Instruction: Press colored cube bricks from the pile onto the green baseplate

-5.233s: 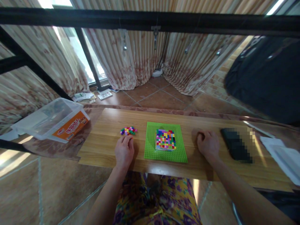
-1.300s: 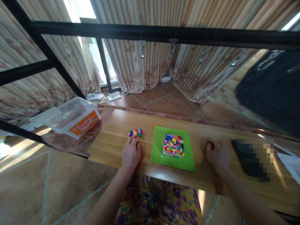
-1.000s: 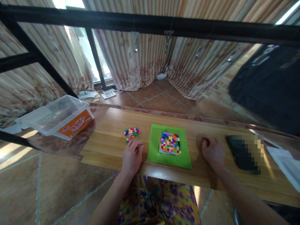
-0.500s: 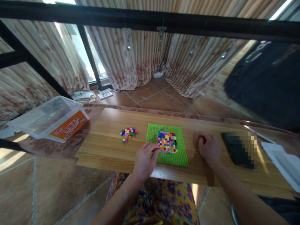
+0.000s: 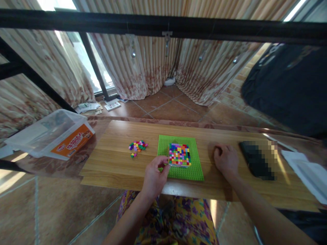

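A square block of many-coloured toy bricks (image 5: pixel 179 154) stands on a green studded baseplate (image 5: pixel 195 170) on the wooden table. At its lower left edge is my left hand (image 5: pixel 155 175), thumb and forefinger pinched together. Whatever those fingertips hold, if anything, is too small to make out. My right hand (image 5: pixel 226 160) rests on the tabletop to the right of the baseplate, its fingers curled in a loose fist with nothing visible in it. Left of the baseplate lies a small pile of loose coloured bricks (image 5: pixel 138 146), with a couple lying nearer to me.
A black object (image 5: pixel 252 160), partly pixelated, lies right of my right hand. White sheets (image 5: pixel 304 170) are at the table's right end. Beyond the left end, on the floor, sits a clear plastic box (image 5: pixel 61 132) with an orange label. A dark bar crosses above.
My left thumb and forefinger have shifted slightly down along the left edge of the brick block, and a wider gap shows between them. My right hand stays put. The view has shifted a little.
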`<action>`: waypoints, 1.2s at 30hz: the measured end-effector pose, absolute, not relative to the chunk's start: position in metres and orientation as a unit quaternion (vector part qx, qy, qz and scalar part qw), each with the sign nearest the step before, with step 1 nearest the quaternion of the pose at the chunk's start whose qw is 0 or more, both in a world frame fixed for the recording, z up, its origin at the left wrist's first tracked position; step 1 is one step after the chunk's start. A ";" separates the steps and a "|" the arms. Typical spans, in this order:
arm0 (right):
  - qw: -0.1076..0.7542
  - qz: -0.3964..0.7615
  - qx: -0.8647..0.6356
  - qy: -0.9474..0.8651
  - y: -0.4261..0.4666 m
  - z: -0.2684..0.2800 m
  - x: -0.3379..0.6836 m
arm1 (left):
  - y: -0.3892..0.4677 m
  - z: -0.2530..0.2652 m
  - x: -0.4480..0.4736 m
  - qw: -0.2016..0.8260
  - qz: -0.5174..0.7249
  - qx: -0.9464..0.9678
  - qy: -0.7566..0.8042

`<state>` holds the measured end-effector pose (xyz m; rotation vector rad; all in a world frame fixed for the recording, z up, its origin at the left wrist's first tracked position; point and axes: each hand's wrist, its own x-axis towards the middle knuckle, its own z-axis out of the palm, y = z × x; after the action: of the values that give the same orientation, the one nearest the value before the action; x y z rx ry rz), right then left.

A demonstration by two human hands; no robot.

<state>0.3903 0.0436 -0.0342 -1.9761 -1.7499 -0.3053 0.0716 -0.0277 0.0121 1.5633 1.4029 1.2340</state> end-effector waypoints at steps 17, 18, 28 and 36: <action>0.243 -0.119 -0.721 -0.638 0.043 -0.035 0.390 | -0.020 0.014 0.081 0.416 0.475 0.538 0.558; 0.244 -0.119 -0.721 -0.637 0.043 -0.035 0.390 | -0.020 0.014 0.081 0.415 0.477 0.538 0.558; 0.247 -0.114 -0.721 -0.637 0.043 -0.036 0.391 | -0.021 0.008 0.084 0.376 0.489 0.562 0.551; 0.242 -0.122 -0.720 -0.640 0.044 -0.038 0.391 | -0.021 0.011 0.086 0.332 0.491 0.577 0.561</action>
<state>0.3908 0.0436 -0.0375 -1.9675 -1.7487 -0.3326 0.0856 -0.0214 0.0113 1.5076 1.4668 1.2835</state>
